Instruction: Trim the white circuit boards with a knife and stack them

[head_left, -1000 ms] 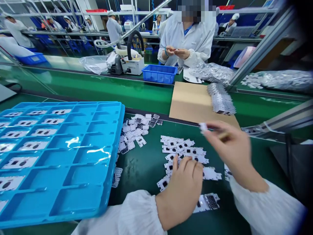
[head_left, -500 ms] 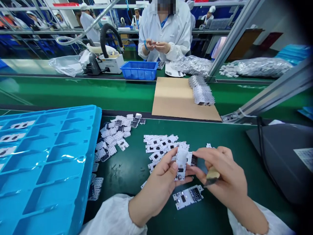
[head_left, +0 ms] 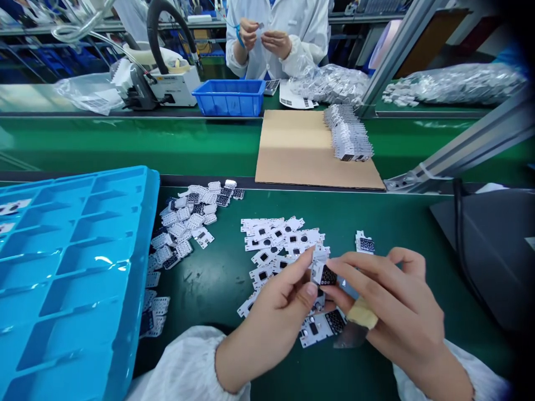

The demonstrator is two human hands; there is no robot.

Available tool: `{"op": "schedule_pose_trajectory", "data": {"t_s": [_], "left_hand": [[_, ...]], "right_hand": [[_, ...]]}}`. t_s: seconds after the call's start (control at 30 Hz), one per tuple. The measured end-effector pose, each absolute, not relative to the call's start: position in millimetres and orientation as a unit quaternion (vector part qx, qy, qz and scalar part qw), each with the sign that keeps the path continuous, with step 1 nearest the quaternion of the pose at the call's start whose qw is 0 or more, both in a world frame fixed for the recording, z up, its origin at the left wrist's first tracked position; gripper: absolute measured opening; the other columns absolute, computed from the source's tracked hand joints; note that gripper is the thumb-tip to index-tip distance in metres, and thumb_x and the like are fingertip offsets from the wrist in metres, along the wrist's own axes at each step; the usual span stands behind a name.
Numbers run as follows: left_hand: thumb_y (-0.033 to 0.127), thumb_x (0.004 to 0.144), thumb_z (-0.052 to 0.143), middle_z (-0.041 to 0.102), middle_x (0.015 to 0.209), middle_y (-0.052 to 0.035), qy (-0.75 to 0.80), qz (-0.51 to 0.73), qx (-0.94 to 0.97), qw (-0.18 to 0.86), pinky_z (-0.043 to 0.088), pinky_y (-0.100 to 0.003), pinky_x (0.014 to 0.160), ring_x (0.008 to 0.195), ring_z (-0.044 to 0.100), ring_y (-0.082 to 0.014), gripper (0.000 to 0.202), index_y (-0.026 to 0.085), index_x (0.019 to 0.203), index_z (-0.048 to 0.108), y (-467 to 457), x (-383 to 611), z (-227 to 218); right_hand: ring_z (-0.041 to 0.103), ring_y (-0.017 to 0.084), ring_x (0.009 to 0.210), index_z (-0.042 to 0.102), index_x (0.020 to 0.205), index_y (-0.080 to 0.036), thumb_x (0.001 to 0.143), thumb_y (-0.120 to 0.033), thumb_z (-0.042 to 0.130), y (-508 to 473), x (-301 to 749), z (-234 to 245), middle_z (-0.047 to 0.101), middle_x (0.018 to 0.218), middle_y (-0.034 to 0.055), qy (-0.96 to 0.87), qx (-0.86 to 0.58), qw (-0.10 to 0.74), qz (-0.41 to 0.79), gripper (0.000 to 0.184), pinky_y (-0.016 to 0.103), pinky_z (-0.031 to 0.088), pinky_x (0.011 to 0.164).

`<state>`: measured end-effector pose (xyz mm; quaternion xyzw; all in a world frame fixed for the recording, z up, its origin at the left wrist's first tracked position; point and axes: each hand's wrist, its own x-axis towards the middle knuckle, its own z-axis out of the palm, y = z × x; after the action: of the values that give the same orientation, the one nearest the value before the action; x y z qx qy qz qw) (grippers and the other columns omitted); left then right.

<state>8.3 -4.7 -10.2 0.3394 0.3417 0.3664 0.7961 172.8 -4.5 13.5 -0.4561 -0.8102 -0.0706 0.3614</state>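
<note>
Both hands pinch a small white die-cut circuit board [head_left: 322, 273] with a black gridded patch, held just above the work surface. The left hand [head_left: 267, 328] closes thumb and forefinger on its left edge, and the right hand [head_left: 397, 312] presses its fingertips over the top. A tan-wrapped object [head_left: 361, 313], its identity unclear, sits against the right hand's lower fingers. Directly beneath lies a similar white board [head_left: 321, 328], beside a loose heap of white boards [head_left: 284, 245] on a dark green mat [head_left: 217, 278]. A second heap [head_left: 188, 223] rests against a light blue compartment tray [head_left: 148, 223]. Beyond, a stack of boards [head_left: 348, 133] sits on a brown cardboard sheet [head_left: 292, 147], and a co-worker in a white smock [head_left: 276, 55] stands behind a blue plastic crate [head_left: 229, 99].
</note>
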Motion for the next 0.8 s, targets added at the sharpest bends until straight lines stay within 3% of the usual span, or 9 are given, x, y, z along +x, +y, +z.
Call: {"op": "schedule_pose_trajectory", "data": {"t_s": [0.23,0.33,0.43,0.53,0.67,0.8], "left_hand": [[0.033,0.086,0.056,0.057,0.123,-0.0001,0.313,0.354,0.347,0.811,0.036,-0.036,0.102,0.11,0.052,-0.0158,0.042,0.037,0.127,0.051,-2.0,9.4,-7.5],[0.033,0.086,0.055,0.06,0.112,-0.001,0.326,0.349,0.395,0.785,0.037,-0.032,0.1,0.102,0.053,-0.0134,0.038,0.031,0.124,0.055,2.3,9.1,-1.8],[0.033,0.086,0.055,0.058,0.088,-0.0006,0.349,0.335,0.444,0.754,0.042,-0.025,0.083,0.081,0.051,-0.0102,0.027,0.022,0.11,0.06,5.3,7.9,3.2],[0.041,0.084,0.056,0.042,0.065,0.0049,0.38,0.317,0.448,0.745,0.035,-0.021,0.058,0.058,0.038,-0.0075,0.024,0.019,0.092,0.053,4.7,7.3,-0.8],[0.051,0.079,0.058,0.034,0.062,0.0066,0.404,0.323,0.402,0.756,0.029,-0.021,0.052,0.055,0.034,-0.0072,0.037,0.02,0.074,0.038,2.1,10.6,-11.8],[0.046,0.081,0.058,0.043,0.065,0.0053,0.376,0.341,0.328,0.797,0.035,-0.021,0.055,0.059,0.044,-0.0074,0.031,0.019,0.08,0.042,2.3,13.5,-8.7]], "right_hand": [[0.064,0.018,0.065,0.06,0.096,-0.015,0.083,-0.015,0.061,-3.3,174.2,12.9,0.068,0.086,0.0101,-0.818,-0.449,0.355,-0.061,0.012,0.04,0.032,0.07],[0.059,0.012,0.056,0.061,0.093,-0.015,0.084,-0.016,0.061,-2.4,175.9,13.1,0.068,0.089,0.0096,-0.822,-0.449,0.345,-0.06,0.009,0.04,0.03,0.071],[0.053,0.008,0.05,0.061,0.09,-0.016,0.085,-0.016,0.059,-2.6,176.6,12.6,0.068,0.088,0.0075,-0.827,-0.446,0.336,-0.064,0.005,0.04,0.029,0.07],[0.049,0.006,0.05,0.06,0.094,-0.019,0.086,-0.011,0.056,-3.5,175.5,9.4,0.067,0.09,0.0052,-0.834,-0.443,0.325,-0.053,0.012,0.04,0.028,0.072],[0.043,0.003,0.048,0.06,0.1,-0.023,0.087,-0.015,0.055,-3.1,172.9,4.9,0.063,0.095,0.0036,-0.844,-0.437,0.31,-0.024,0.017,0.04,0.029,0.074],[0.051,0.009,0.059,0.054,0.109,-0.022,0.087,-0.031,0.056,-0.8,174.8,6.7,0.057,0.1,0.0072,-0.828,-0.462,0.318,0.009,0.024,0.038,0.036,0.073]]}}
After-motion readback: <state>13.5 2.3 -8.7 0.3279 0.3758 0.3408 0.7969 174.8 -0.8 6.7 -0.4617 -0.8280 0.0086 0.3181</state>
